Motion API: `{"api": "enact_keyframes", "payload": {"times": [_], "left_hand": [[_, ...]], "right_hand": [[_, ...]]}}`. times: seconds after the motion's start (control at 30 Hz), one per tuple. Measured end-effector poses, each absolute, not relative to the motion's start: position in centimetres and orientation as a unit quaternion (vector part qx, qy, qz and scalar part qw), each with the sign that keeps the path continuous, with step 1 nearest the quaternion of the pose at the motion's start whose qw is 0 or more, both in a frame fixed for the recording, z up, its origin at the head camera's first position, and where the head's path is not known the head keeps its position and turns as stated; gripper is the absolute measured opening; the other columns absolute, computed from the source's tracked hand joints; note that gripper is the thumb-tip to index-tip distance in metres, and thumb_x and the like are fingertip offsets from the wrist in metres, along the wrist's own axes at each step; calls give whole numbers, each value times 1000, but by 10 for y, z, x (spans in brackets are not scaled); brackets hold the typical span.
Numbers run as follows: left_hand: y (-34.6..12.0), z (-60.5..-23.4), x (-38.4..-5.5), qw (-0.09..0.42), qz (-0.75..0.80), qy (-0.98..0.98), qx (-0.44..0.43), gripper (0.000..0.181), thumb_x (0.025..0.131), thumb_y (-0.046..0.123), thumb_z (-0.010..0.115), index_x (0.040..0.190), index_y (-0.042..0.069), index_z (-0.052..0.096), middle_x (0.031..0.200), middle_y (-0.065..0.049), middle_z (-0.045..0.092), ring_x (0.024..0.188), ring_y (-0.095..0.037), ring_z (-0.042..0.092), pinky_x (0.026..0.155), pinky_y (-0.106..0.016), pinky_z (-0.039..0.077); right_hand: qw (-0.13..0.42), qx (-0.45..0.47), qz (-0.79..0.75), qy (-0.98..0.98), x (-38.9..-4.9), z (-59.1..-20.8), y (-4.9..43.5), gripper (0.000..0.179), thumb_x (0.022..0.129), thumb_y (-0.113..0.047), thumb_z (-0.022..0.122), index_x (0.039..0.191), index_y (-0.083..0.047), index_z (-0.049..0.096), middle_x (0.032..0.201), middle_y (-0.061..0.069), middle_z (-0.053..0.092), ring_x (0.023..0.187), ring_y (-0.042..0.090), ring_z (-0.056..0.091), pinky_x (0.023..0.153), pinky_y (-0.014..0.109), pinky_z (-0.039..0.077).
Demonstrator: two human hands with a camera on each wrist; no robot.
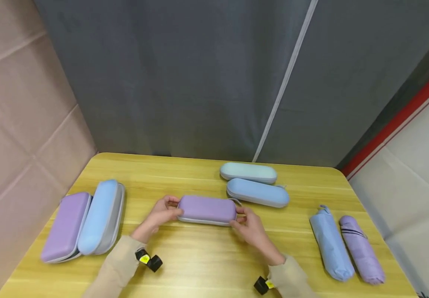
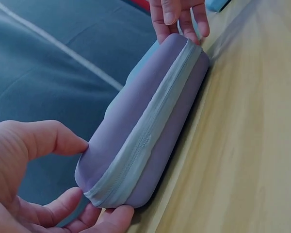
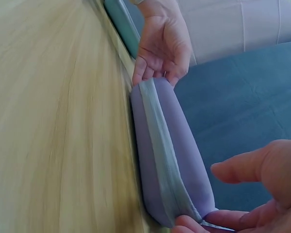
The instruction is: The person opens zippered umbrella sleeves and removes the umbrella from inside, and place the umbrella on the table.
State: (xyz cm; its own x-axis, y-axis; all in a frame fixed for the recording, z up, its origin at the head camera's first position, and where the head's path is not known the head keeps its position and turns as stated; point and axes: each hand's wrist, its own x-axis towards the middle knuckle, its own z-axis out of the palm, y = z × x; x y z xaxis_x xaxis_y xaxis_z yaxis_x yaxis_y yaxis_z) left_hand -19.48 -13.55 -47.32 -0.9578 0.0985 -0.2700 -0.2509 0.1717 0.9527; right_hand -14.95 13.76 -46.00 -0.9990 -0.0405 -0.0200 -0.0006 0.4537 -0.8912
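A purple zippered case (image 1: 208, 209) with a pale zip band and a small strap lies at the middle of the table. My left hand (image 1: 164, 212) pinches its left end; in the left wrist view the thumb (image 2: 70, 143) is on one face and the fingers are at the lower edge. At the opposite end is my right hand (image 1: 251, 227), its fingers (image 3: 237, 218) touching the case. The right thumb (image 3: 240, 167) stands slightly apart from it in the right wrist view. Just behind lie a blue long case (image 1: 258, 192) and a mint long case (image 1: 249, 171).
At the left of the wooden table (image 1: 199, 256), a larger purple case (image 1: 65, 227) and a light blue case (image 1: 99, 217) stand side by side. A folded blue umbrella (image 1: 331, 244) and a folded purple umbrella (image 1: 361, 250) lie at the right. A grey curtain (image 1: 184, 82) hangs behind.
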Motion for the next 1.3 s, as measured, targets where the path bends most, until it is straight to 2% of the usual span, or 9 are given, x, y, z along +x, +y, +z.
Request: {"api": "enact_keyframes", "payload": {"times": [0.27, 0.5, 0.7, 0.83, 1.1, 1.3], "left_hand": [[-126, -471, -185, 139, 637, 757, -44, 42, 72, -4, 65, 111, -8, 49, 104, -21, 54, 81, -21, 57, 67, -32, 54], [-123, -472, -183, 118, 605, 787, -3, 48, 69, -4, 68, 113, -7, 49, 107, -20, 54, 85, -23, 55, 66, -31, 52], [-115, -470, -185, 21, 454, 878, 151, 59, 65, 7, 79, 118, -2, 54, 115, -15, 54, 103, -31, 52, 87, -46, 46], [-110, -473, -187, -24, 379, 888, 259, 62, 63, 14, 81, 118, 1, 57, 118, -13, 55, 110, -32, 48, 92, -50, 41], [-107, -473, -189, -23, 345, 892, 292, 65, 60, 16, 83, 118, 2, 57, 118, -11, 55, 112, -30, 48, 92, -49, 43], [-110, -469, -192, -3, 350, 883, 312, 63, 60, 15, 81, 117, 2, 57, 116, -8, 56, 107, -26, 52, 91, -45, 44]], "right_hand": [[9, -14, -506, 862, -143, -454, 151, 20, 79, 5, 68, 97, 9, 62, 94, 17, 65, 76, 24, 63, 58, 22, 49], [-9, -44, -477, 878, -155, -459, 164, 7, 81, 6, 64, 88, 4, 65, 79, 8, 64, 71, 17, 59, 62, 22, 49], [-9, -96, -444, 891, -170, -470, 169, 19, 85, 10, 57, 102, 6, 64, 92, 13, 67, 85, 24, 63, 75, 33, 53], [-10, -132, -420, 898, -176, -476, 171, 28, 85, 12, 53, 109, 6, 64, 101, 15, 68, 93, 28, 63, 82, 39, 51], [41, -158, -414, 896, -187, -479, 180, 26, 91, 4, 52, 114, 1, 65, 110, 14, 65, 96, 23, 60, 85, 36, 49], [98, -177, -431, 879, -196, -476, 184, 29, 96, -1, 44, 121, 2, 60, 99, 12, 63, 76, 18, 55, 65, 24, 46]]}}
